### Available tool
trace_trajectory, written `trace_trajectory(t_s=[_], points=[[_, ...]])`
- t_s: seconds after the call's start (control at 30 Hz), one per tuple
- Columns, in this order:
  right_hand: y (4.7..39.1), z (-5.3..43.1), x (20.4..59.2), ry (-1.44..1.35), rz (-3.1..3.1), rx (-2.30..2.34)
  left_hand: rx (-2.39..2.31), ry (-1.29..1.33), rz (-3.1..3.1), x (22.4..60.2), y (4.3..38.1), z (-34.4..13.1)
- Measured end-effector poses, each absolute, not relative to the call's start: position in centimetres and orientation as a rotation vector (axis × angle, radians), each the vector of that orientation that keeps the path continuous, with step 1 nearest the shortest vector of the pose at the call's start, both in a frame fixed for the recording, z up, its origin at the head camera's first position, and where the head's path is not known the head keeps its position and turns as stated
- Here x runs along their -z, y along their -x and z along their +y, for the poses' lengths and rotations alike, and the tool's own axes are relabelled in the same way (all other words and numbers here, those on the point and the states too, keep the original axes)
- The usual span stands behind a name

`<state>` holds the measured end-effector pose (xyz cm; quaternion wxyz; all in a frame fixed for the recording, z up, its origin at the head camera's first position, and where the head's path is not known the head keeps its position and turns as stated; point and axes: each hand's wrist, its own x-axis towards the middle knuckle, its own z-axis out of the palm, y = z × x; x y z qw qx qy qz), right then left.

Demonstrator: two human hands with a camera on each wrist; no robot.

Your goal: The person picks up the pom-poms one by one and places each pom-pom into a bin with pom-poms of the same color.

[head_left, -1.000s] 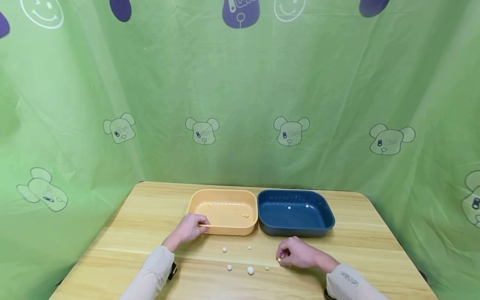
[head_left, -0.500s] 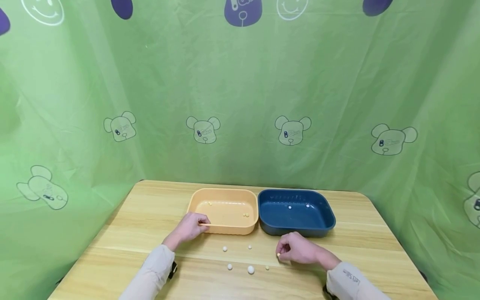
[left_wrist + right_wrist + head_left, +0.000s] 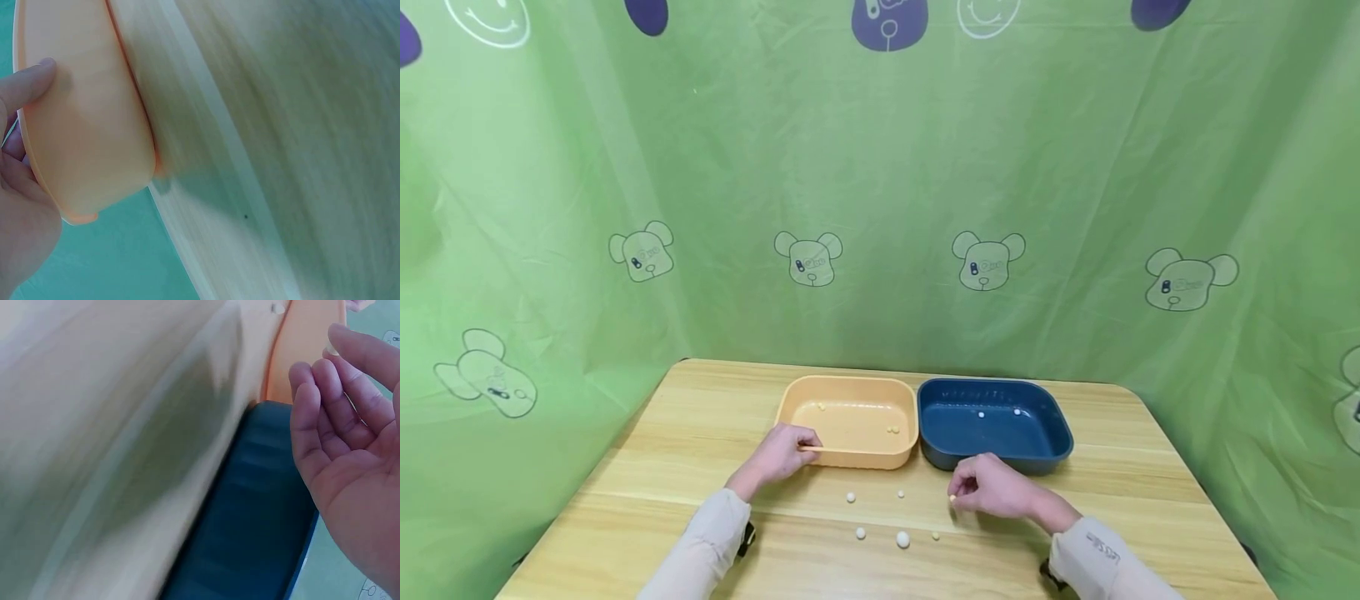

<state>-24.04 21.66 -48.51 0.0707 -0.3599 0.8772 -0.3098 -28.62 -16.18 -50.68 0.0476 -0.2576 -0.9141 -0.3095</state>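
Note:
My left hand [image 3: 782,452] grips the near left rim of the orange tray [image 3: 857,459], thumb outside the wall and fingers over the edge, as the left wrist view shows. My right hand [image 3: 994,487] pinches a small yellow ball [image 3: 952,498] between thumb and forefinger, just in front of the dark blue tray [image 3: 1000,464]. In the right wrist view the other fingers curl loosely toward the palm. A few small yellow balls [image 3: 892,430] lie inside the orange tray, and two small white balls [image 3: 981,415] inside the blue one.
On the wooden table [image 3: 700,400] before the trays lie several loose balls: a larger white ball [image 3: 902,540], smaller white ones and a yellowish ball [image 3: 936,536]. The trays stand side by side. A green printed curtain [image 3: 880,167] hangs behind and at both sides.
My right hand has lifted the yellow ball and moved it away from me, toward the trays. The left hand keeps its grip on the orange tray's rim.

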Motion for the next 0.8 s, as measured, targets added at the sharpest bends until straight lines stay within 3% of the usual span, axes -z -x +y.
trace_trajectory(t_s=[0.8], points=[[25.9, 18.4, 45.6, 1.041, 2.705, 1.024, 0.954, 0.815, -2.763, 50.7, 28.7, -16.3]])
